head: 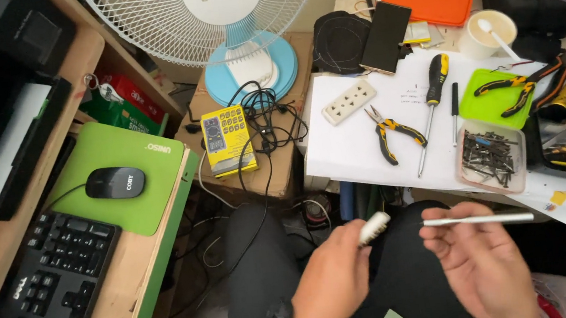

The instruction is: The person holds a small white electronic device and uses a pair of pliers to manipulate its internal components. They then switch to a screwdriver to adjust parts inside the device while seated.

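Two hands are working low in the view, over the person's dark-clad lap. At far left, a black keyboard (46, 285) is lying on a wooden desk (142, 276), with a black mouse (114, 183) sitting on a green pad (127, 195) just above it. Moving right, a fan (228, 19) is standing on a cardboard box (283, 159), and a yellow meter (228, 141) is lying on that box beside a tangle of black cable (266, 122).

The left hand (333, 282) is curling its fingers closed around a small white cylinder (375, 227), whose ribbed end is sticking out above the knuckles. Just to its right, the right hand (484, 267) is pinching a thin white rod (477, 220) between thumb and fingertips, holding it level, its free end pointing right. The cylinder and the rod are close together but not touching.

Above the hands, a table (337, 147) covered in white paper is carrying a white socket strip (349, 101), yellow-handled pliers (395, 133), a screwdriver (431, 106), a clear tray of dark screws (490, 158), and a green lid (488, 101) with more pliers (528, 83) resting across it.
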